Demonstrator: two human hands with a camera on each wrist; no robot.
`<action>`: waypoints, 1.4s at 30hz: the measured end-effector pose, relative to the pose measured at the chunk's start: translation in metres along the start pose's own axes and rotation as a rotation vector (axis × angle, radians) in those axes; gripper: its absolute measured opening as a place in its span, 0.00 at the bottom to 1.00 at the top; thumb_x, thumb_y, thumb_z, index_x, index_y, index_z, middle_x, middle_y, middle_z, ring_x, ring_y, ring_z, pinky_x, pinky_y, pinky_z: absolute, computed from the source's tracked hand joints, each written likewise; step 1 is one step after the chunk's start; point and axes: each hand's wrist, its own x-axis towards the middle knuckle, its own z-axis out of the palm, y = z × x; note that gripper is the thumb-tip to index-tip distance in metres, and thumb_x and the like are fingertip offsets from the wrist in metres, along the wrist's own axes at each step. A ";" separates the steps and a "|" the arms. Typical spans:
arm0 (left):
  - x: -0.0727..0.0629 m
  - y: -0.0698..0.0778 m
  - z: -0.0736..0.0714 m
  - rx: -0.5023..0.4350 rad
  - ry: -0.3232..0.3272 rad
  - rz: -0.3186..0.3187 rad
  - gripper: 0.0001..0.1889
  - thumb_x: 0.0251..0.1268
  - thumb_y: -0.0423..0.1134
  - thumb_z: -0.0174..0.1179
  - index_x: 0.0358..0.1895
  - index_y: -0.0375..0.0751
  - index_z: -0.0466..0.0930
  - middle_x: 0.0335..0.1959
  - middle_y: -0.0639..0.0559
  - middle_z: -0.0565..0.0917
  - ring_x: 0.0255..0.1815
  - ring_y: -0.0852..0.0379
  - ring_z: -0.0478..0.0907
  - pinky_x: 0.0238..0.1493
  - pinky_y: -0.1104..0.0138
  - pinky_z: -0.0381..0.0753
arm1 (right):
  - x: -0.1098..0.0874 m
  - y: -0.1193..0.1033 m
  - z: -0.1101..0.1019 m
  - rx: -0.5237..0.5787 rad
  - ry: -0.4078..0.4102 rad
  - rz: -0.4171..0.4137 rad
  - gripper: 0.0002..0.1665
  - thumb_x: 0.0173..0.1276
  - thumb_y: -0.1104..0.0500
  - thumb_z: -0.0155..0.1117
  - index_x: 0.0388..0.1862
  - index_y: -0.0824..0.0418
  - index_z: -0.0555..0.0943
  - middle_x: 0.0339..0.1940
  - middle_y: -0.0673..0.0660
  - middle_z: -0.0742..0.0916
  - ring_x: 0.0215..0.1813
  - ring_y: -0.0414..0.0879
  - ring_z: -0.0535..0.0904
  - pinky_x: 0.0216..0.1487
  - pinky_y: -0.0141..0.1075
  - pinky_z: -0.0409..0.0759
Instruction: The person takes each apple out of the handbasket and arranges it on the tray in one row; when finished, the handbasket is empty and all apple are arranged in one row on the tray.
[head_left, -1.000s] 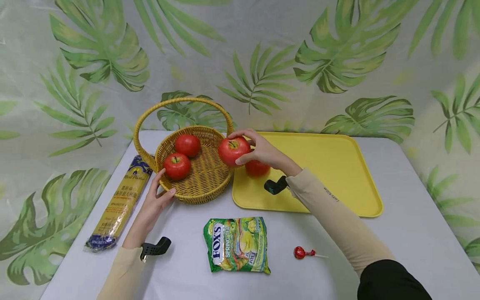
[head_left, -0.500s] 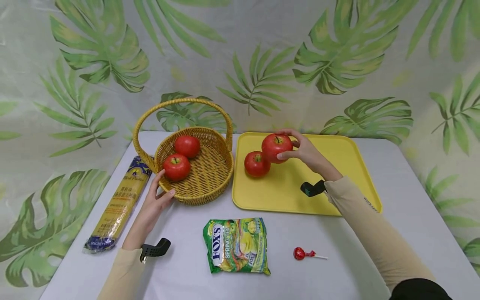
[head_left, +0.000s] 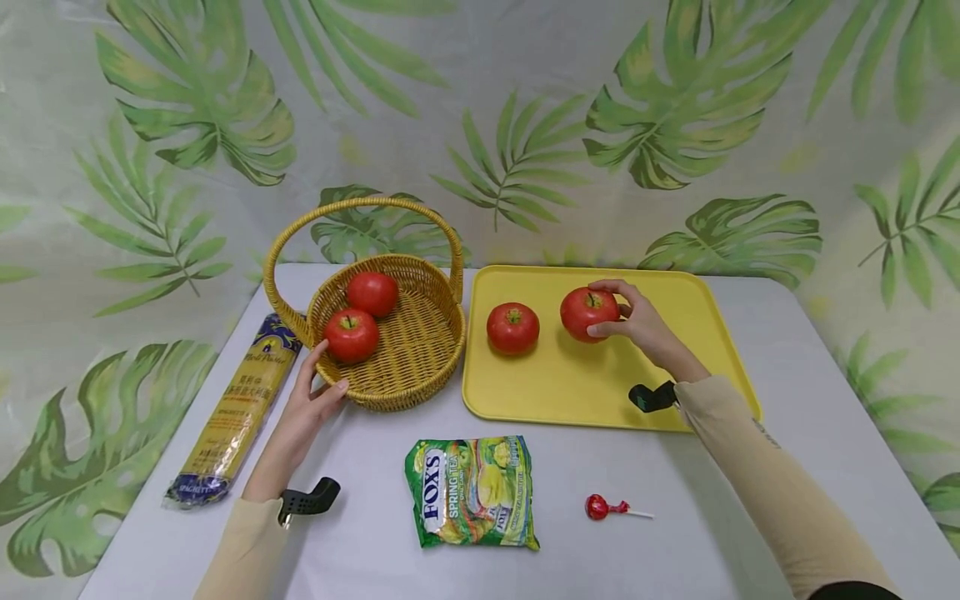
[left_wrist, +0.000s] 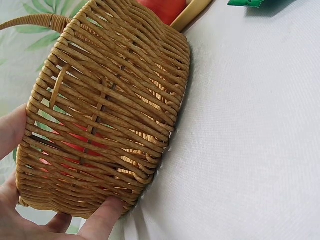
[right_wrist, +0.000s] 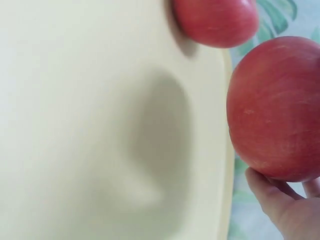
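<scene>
In the head view, my right hand grips a red apple between thumb and fingers, just above the yellow tray. The right wrist view shows the held apple apart from the tray, its shadow below. Another red apple rests on the tray's left part. With spread fingers, my left hand touches the near left side of the wicker basket. Two more apples, a front one and a rear one, lie inside it. Part of the left fingers is hidden behind the basket.
A spaghetti packet lies left of the basket, whose tall handle arches over it. Nearer the front are a green FOX'S candy bag and a red lollipop. A leaf-patterned cloth hangs behind the table.
My right hand has carried the apple from the basket's right rim rightward over the tray, then lower. The left hand has stayed at the basket.
</scene>
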 end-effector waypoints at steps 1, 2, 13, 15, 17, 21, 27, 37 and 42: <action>0.000 0.000 0.000 0.002 0.000 -0.002 0.38 0.73 0.33 0.50 0.77 0.59 0.38 0.76 0.49 0.31 0.72 0.37 0.48 0.69 0.48 0.54 | 0.000 0.002 0.000 -0.001 -0.001 0.005 0.39 0.60 0.67 0.69 0.68 0.63 0.63 0.70 0.59 0.61 0.61 0.62 0.64 0.56 0.41 0.72; 0.000 0.000 0.000 0.003 0.001 -0.004 0.38 0.74 0.33 0.50 0.77 0.59 0.38 0.76 0.49 0.31 0.72 0.37 0.48 0.69 0.48 0.54 | -0.001 0.002 0.002 0.003 -0.006 0.012 0.39 0.60 0.68 0.68 0.68 0.63 0.63 0.71 0.60 0.60 0.62 0.63 0.64 0.58 0.44 0.71; 0.000 -0.001 0.000 -0.001 0.004 -0.002 0.38 0.73 0.33 0.50 0.77 0.60 0.38 0.76 0.48 0.31 0.72 0.37 0.48 0.69 0.48 0.54 | 0.000 0.016 0.008 -0.020 -0.037 0.027 0.42 0.56 0.69 0.70 0.69 0.62 0.63 0.70 0.62 0.58 0.60 0.64 0.66 0.62 0.51 0.65; 0.000 -0.001 0.000 -0.003 0.006 -0.002 0.38 0.73 0.33 0.49 0.77 0.60 0.38 0.76 0.49 0.31 0.72 0.36 0.48 0.69 0.48 0.54 | 0.001 0.019 0.009 -0.044 -0.039 0.027 0.42 0.56 0.68 0.71 0.69 0.61 0.64 0.70 0.62 0.58 0.60 0.63 0.67 0.62 0.50 0.66; 0.000 -0.002 -0.001 -0.005 0.006 -0.002 0.38 0.73 0.32 0.49 0.77 0.60 0.38 0.76 0.49 0.31 0.72 0.36 0.48 0.69 0.48 0.54 | 0.002 0.022 0.011 -0.056 -0.048 0.028 0.42 0.55 0.67 0.72 0.68 0.61 0.64 0.69 0.63 0.59 0.60 0.63 0.67 0.61 0.51 0.66; 0.000 -0.002 -0.001 -0.004 0.006 -0.001 0.39 0.73 0.33 0.50 0.77 0.59 0.38 0.76 0.49 0.31 0.72 0.36 0.48 0.68 0.47 0.54 | 0.003 0.027 0.014 -0.100 -0.065 0.040 0.41 0.53 0.66 0.74 0.65 0.61 0.67 0.66 0.63 0.59 0.59 0.64 0.67 0.60 0.52 0.68; 0.000 -0.001 0.000 -0.005 0.001 0.002 0.39 0.73 0.33 0.50 0.77 0.59 0.38 0.76 0.49 0.31 0.72 0.36 0.47 0.68 0.48 0.54 | 0.004 0.030 0.016 -0.127 -0.078 0.036 0.41 0.55 0.64 0.74 0.66 0.61 0.66 0.65 0.64 0.59 0.61 0.65 0.67 0.60 0.52 0.68; -0.001 0.000 0.001 -0.004 0.004 -0.003 0.38 0.73 0.34 0.51 0.77 0.59 0.39 0.76 0.48 0.31 0.73 0.36 0.46 0.69 0.48 0.53 | 0.004 0.024 0.011 -0.223 -0.168 0.116 0.45 0.61 0.54 0.69 0.70 0.59 0.56 0.67 0.67 0.57 0.67 0.64 0.54 0.64 0.59 0.62; -0.001 0.000 0.001 -0.004 0.002 0.000 0.38 0.73 0.35 0.51 0.77 0.59 0.39 0.76 0.49 0.30 0.73 0.36 0.46 0.69 0.48 0.53 | 0.005 0.022 0.009 -0.202 -0.144 0.073 0.43 0.63 0.54 0.68 0.71 0.60 0.57 0.70 0.65 0.57 0.69 0.65 0.54 0.65 0.60 0.59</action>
